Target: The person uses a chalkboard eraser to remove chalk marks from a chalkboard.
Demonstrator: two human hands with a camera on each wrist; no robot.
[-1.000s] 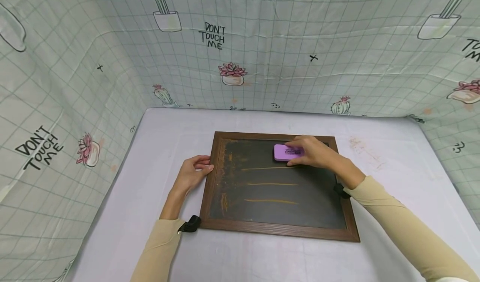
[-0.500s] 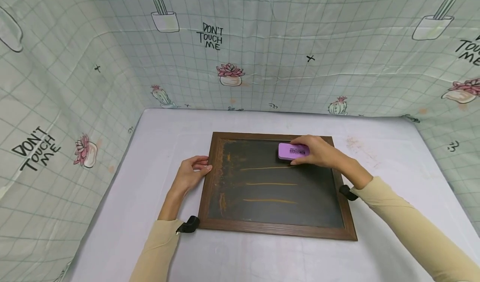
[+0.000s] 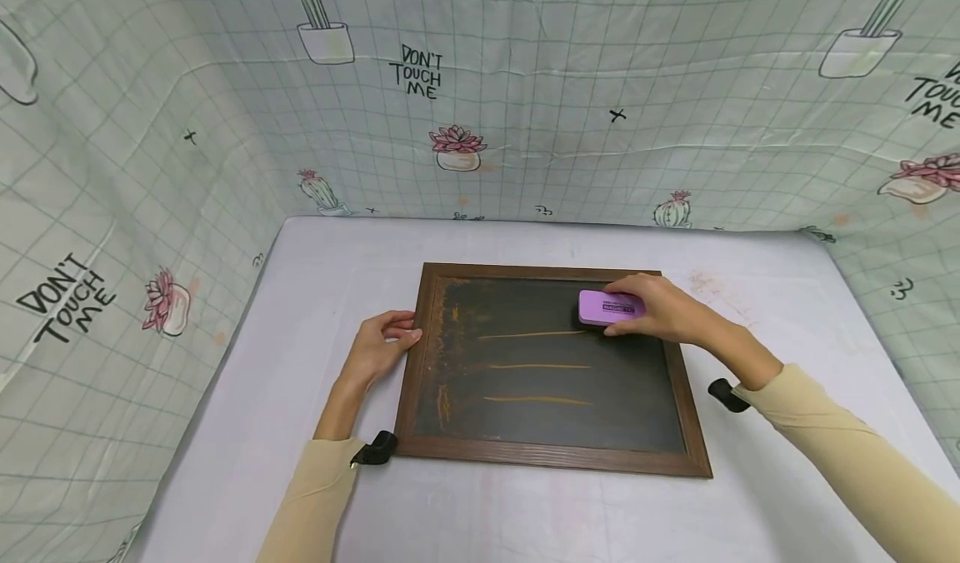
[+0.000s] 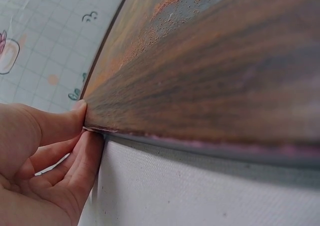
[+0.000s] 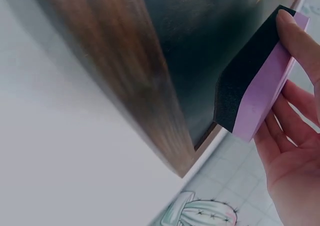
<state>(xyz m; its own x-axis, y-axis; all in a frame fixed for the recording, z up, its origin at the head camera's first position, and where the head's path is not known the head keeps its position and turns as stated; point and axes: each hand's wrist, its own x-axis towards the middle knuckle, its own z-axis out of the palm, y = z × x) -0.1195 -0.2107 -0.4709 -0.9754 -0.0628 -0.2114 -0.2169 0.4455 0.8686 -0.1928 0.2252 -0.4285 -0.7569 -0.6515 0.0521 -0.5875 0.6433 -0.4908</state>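
We see right hand [image 3: 656,306] gripping rounded lilac-and-black eraser [image 3: 595,307] over yellow-streaked dark board [image 3: 540,425] — left hand [image 3: 375,349] pinching grainy brown wooden frame [image 3: 555,457].

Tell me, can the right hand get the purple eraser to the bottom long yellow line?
Probably yes. The right hand holds the purple eraser at the board's upper right. The bottom long yellow line is farther down that board, and nothing seems to stand between.
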